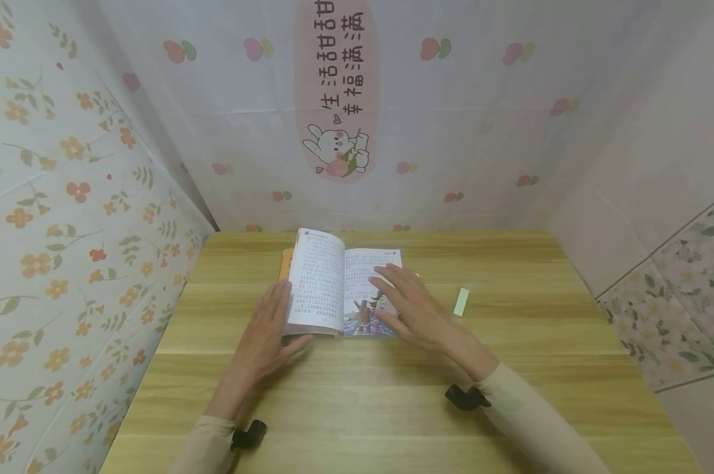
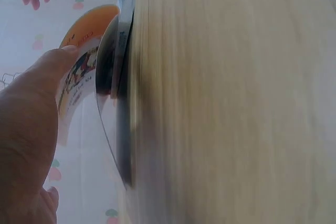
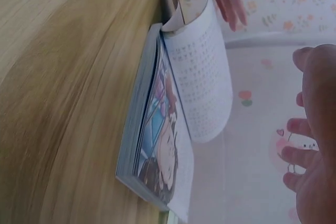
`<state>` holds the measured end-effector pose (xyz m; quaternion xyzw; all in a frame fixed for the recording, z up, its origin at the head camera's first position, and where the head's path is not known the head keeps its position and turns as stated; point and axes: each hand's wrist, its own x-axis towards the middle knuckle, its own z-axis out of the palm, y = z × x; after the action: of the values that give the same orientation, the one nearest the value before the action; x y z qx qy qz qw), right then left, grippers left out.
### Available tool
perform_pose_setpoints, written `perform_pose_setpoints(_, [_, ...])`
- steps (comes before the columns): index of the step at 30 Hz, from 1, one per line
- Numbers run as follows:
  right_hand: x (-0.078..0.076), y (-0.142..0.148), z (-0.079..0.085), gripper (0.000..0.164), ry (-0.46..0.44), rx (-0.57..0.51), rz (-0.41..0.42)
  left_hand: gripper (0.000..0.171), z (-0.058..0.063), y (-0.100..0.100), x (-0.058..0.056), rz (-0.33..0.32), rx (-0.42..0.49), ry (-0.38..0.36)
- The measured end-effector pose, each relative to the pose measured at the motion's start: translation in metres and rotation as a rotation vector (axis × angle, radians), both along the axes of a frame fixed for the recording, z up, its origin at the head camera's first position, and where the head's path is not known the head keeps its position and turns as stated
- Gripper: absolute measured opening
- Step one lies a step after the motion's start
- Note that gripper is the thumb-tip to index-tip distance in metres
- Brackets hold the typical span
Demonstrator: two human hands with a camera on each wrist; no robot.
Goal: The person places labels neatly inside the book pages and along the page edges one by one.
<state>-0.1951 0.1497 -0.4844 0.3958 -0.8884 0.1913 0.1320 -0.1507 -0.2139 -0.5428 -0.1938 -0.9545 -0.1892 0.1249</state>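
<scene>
An open book [image 1: 321, 283] lies on the table, its left pages arched up and its right page [image 1: 371, 266] flat, with text above a colour picture. My left hand [image 1: 264, 329] is at the book's left edge, fingers extended along the raised pages. In the left wrist view its thumb overlaps the curved orange cover [image 2: 92, 22]; whether it presses there I cannot tell. Over the right page is my right hand [image 1: 416, 309], its fingers spread and holding nothing. The right wrist view shows that hand [image 3: 320, 140] apart from the lifted page [image 3: 202, 72].
A small pale green strip [image 1: 461, 302] lies on the wooden table [image 1: 357, 408], right of the book. Behind the table hangs a printed curtain [image 1: 481, 131], and a flowered cloth [image 1: 66, 230] covers the left side. Both wrists carry black camera mounts.
</scene>
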Motion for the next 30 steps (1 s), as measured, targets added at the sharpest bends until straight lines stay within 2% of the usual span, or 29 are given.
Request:
perform_pose_setpoints(6, [-0.001,-0.010,0.002,0.066,0.039,-0.006,0.031,0.133,-0.002,-0.008,-0.001,0.053,0.019,-0.047])
perform_pose_setpoints(12, [-0.001,-0.016,0.002,0.068,0.021,0.007,0.037,0.136,-0.004,-0.016,-0.001,0.077,0.013,-0.097])
perform_pose_setpoints(21, [-0.003,-0.028,0.008,0.067,0.071,0.042,0.062,0.119,-0.005,-0.026,-0.003,0.091,0.041,-0.107])
perform_pose_setpoints(25, [-0.004,-0.032,0.011,0.065,0.107,0.042,0.082,0.117,-0.005,-0.026,-0.004,0.095,0.050,-0.120])
perform_pose_setpoints(30, [-0.005,-0.034,0.014,0.062,0.132,0.021,0.104,0.116,-0.002,-0.024,-0.005,0.088,0.059,-0.092])
